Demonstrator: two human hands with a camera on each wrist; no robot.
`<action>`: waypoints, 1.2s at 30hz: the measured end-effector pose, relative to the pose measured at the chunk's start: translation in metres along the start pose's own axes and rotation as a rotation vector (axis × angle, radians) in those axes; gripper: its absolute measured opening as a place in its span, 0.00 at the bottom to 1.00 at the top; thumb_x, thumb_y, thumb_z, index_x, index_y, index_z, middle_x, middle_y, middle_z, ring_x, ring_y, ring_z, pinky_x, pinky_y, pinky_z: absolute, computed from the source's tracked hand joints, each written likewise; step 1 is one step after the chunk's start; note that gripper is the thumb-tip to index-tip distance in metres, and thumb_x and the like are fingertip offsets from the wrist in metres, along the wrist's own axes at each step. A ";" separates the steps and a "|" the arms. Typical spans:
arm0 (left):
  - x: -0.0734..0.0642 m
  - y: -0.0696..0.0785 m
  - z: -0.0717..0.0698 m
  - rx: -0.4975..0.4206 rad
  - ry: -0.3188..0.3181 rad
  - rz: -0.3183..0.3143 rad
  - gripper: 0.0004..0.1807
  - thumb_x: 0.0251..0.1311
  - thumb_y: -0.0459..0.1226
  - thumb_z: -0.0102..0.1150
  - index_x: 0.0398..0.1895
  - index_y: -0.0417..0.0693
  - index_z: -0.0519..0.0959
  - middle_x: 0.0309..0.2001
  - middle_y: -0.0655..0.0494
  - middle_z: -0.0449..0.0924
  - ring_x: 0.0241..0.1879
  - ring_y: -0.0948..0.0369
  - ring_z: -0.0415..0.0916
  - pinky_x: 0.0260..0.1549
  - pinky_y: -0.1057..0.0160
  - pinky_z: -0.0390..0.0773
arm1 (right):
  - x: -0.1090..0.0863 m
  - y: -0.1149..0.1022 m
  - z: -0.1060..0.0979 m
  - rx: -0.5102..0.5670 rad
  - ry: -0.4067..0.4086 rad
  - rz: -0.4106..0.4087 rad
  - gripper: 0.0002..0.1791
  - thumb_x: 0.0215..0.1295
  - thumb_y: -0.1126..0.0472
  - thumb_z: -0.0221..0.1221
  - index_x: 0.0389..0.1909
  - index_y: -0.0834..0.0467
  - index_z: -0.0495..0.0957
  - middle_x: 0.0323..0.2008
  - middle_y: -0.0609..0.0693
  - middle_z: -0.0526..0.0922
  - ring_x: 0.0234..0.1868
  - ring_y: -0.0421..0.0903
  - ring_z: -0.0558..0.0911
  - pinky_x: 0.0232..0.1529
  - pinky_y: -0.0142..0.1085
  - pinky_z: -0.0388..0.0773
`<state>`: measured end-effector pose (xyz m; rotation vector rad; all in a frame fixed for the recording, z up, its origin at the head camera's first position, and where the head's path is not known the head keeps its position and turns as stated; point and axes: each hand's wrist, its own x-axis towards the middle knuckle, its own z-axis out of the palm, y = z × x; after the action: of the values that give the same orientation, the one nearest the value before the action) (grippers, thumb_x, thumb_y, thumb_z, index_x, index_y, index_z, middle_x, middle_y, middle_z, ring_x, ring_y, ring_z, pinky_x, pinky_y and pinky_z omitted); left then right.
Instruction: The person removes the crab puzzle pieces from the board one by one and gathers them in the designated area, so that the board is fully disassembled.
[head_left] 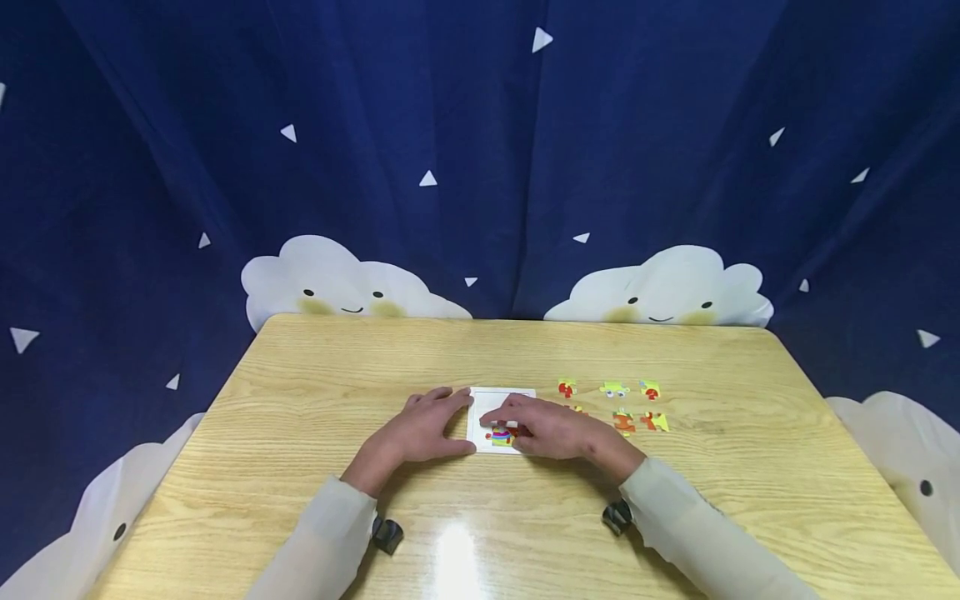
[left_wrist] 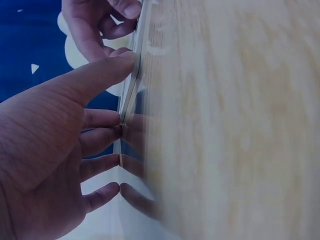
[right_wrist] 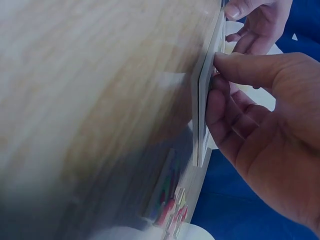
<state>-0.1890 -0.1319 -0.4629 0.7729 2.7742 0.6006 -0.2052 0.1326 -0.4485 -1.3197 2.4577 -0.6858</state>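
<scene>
A white puzzle tray [head_left: 483,398] lies flat on the table, with brightly coloured jigsaw pieces [head_left: 501,436] in its lower part. My left hand [head_left: 423,433] is spread along the tray's left side, thumb at the near corner and index finger at the far one. In the left wrist view its fingertips [left_wrist: 120,160] touch down on the tabletop. Over the tray is my right hand [head_left: 551,427], index finger stretched across the pieces and thumb at their right side, pinching at a piece. Its other fingers are curled, and the hand covers the tray's right part.
Several loose jigsaw pieces [head_left: 615,389] lie in two rows right of the tray, one partly hidden by the right hand. The wooden table [head_left: 300,375] ends at a dark blue curtain [head_left: 480,100] with clouds and triangles. Black devices [head_left: 387,535] are strapped at both wrists.
</scene>
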 end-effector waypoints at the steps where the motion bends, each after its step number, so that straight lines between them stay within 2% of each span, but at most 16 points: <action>1: 0.000 0.000 0.000 -0.001 0.000 0.001 0.43 0.63 0.57 0.67 0.77 0.49 0.68 0.73 0.52 0.69 0.75 0.47 0.56 0.67 0.42 0.57 | 0.000 0.000 0.000 0.001 -0.004 -0.004 0.27 0.67 0.72 0.61 0.67 0.56 0.77 0.48 0.51 0.77 0.36 0.39 0.72 0.42 0.33 0.73; 7: 0.000 0.001 -0.002 -0.001 0.001 0.009 0.42 0.63 0.56 0.67 0.76 0.48 0.68 0.73 0.51 0.69 0.75 0.46 0.56 0.67 0.42 0.57 | 0.001 0.000 -0.002 0.015 -0.027 0.008 0.25 0.67 0.72 0.60 0.65 0.59 0.80 0.46 0.50 0.76 0.33 0.37 0.71 0.39 0.32 0.73; 13: 0.000 0.001 -0.003 0.003 -0.002 0.003 0.42 0.63 0.56 0.67 0.76 0.48 0.68 0.72 0.51 0.70 0.75 0.46 0.57 0.67 0.42 0.57 | 0.001 0.003 -0.001 0.027 -0.014 0.008 0.22 0.68 0.72 0.61 0.63 0.59 0.81 0.45 0.50 0.77 0.34 0.37 0.72 0.40 0.33 0.74; 23: 0.000 0.000 -0.001 0.000 -0.001 -0.001 0.43 0.63 0.57 0.67 0.77 0.49 0.68 0.73 0.50 0.69 0.75 0.46 0.57 0.68 0.42 0.58 | 0.000 0.002 -0.001 0.055 -0.014 0.069 0.18 0.70 0.70 0.61 0.59 0.59 0.80 0.46 0.49 0.77 0.39 0.41 0.73 0.46 0.36 0.74; 36: 0.000 0.001 -0.001 -0.010 0.003 -0.003 0.43 0.63 0.56 0.67 0.77 0.50 0.67 0.73 0.50 0.69 0.75 0.46 0.56 0.68 0.42 0.57 | 0.003 0.004 -0.001 0.107 0.000 0.091 0.19 0.65 0.73 0.61 0.55 0.56 0.76 0.44 0.49 0.76 0.37 0.41 0.74 0.43 0.36 0.74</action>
<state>-0.1891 -0.1320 -0.4615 0.7657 2.7731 0.6147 -0.2095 0.1323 -0.4497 -1.1613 2.4273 -0.7821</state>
